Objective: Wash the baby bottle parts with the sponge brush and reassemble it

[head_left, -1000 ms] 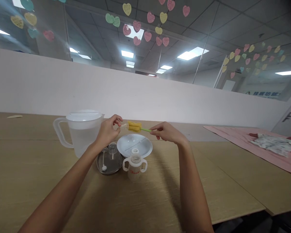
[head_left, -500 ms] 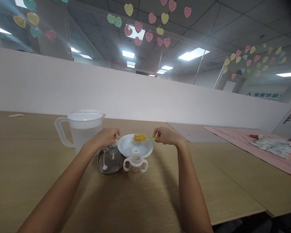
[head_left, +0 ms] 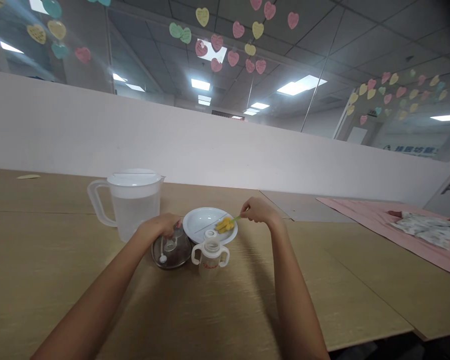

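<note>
My right hand (head_left: 255, 210) pinches the thin green handle of a bottle brush with a yellow sponge head (head_left: 225, 225). The sponge rests in or just over the right side of a white plate (head_left: 197, 218), where a thin stick-like thing also lies. My left hand (head_left: 167, 225) reaches down at the back of a round metal dish (head_left: 172, 261), fingers closed; what they hold is hidden. Below them in the dish are a clear cap-like part (head_left: 170, 244) and a straw with a white weighted end (head_left: 163, 259). A two-handled baby bottle (head_left: 210, 261), without its top, stands before the plate.
A lidded clear jug (head_left: 135, 210) with water stands behind my left hand. A white ring-shaped part (head_left: 210, 234) shows between bottle and plate. On the right, a patterned cloth-covered thing (head_left: 427, 229) lies on a pink cloth (head_left: 354, 212). A white wall (head_left: 210, 150) borders the table's back.
My right hand has lowered and tilted the sponge brush, its head moving right and down toward the plate. My left hand has sunk lower into the metal dish, and the clear part there has shifted.
</note>
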`<state>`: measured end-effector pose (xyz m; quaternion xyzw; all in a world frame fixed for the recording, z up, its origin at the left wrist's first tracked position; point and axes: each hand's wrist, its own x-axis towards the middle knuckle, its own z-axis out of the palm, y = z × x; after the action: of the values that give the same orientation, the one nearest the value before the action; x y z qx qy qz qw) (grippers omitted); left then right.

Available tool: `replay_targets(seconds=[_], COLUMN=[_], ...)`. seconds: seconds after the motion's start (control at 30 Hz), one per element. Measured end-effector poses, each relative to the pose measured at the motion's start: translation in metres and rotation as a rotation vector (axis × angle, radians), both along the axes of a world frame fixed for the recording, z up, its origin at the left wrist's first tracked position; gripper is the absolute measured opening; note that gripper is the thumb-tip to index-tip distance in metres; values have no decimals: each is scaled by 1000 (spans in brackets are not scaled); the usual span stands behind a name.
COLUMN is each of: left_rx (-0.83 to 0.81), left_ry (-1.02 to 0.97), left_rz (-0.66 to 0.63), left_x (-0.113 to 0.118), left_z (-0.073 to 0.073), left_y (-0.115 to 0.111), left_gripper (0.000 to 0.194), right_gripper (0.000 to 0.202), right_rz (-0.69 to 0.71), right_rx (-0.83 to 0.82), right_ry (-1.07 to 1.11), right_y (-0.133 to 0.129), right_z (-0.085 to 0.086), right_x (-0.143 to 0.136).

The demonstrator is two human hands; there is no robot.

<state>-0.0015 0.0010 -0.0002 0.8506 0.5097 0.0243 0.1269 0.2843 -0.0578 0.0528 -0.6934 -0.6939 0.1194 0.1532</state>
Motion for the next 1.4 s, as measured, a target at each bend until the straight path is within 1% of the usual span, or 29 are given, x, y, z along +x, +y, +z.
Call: replay_targets(seconds=[0.1, 0.17, 0.33, 0.43, 0.53, 0.7, 0.8, 0.9, 1.0, 1.13, 1.2, 1.27, 1.4], left_rx=[-42, -59, -72, -35, 33, 109, 90, 52, 77, 91, 70, 69, 169], left_ry=[61, 89, 130, 141, 121, 30, -34, -41, -25, -61, -79, -99, -171], left_rz=[13, 4, -24, -8, -4, -78, -131, -160, -181, -205, -197, -167, -125], left_x=[1, 2, 5, 5, 6, 16, 26, 34, 39, 38, 36, 34, 32], left_z=[1, 3, 5, 7, 13, 29, 33, 32, 27, 22, 24, 27, 31], left_y=[0, -1, -5, -6, -9, -27, -40, -48, -48, -42, -41, -41, -40], left_gripper=[39, 41, 40, 36, 31, 27, 34, 37, 35, 31, 34, 41, 51], right_gripper=[12, 12, 15, 16, 17, 22, 25, 27, 27, 26, 24, 22, 25], right_rz=[-11, 16, 186, 271, 299, 377, 380, 379, 386, 364, 341, 318, 298], right_rx=[-5, -23, -107, -144, -145, -145, -131, -114, -118, -128, -113, -77, 20], right_ry=[-8, -5, 124, 189, 246, 360, 392, 427, 436, 432, 433, 435, 502], right_y=[5, 7, 10, 11, 12, 9, 6, 4, 4, 6, 5, 2, -12], right_z=[-3, -5, -10, -13, -14, -12, -10, -8, -8, -8, -7, -4, 6], right_x=[-2, -4, -3, -1, -1, -4, -4, -2, 2, 5, 7, 8, 14])
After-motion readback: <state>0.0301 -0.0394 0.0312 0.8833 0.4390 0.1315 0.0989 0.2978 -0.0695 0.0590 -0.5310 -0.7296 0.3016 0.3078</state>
